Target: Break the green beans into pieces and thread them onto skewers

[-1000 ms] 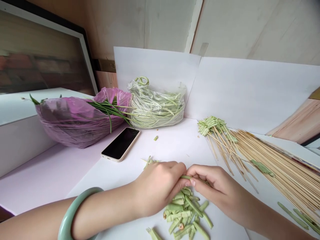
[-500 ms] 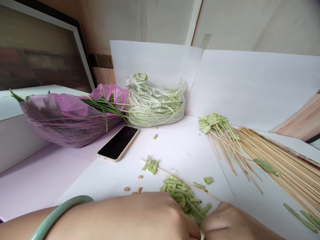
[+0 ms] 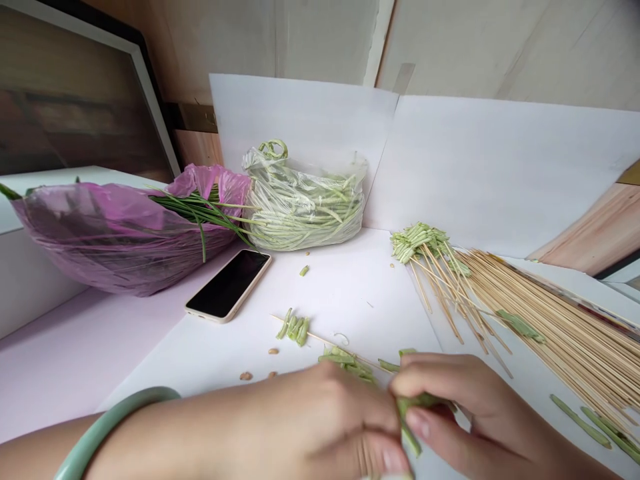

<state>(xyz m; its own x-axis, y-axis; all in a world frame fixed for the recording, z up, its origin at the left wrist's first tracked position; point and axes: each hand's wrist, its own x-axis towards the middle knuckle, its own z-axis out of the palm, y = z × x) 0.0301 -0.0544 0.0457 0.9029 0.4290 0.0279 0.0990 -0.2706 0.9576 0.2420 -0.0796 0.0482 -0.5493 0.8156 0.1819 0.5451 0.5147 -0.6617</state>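
My left hand, below a green bangle on the wrist, reaches across the bottom middle with its fingers closed; what they hold is hidden. My right hand pinches green bean pieces between thumb and fingers, touching my left fingertips. Behind my left hand lies a pile of cut bean pieces, partly covered. A thin skewer with several bean pieces threaded near its far end rests on the white surface, its near end hidden by my hands.
A phone lies left of centre. Behind it are a purple bag of greens and a clear bag of long beans. At right are filled skewers, many bare skewers and loose bean strips.
My right hand has risen and turned, now showing its thumb and fingers pinching bean pieces. My left hand has shifted slightly, covering more of the pile. The view has moved a little to the right.
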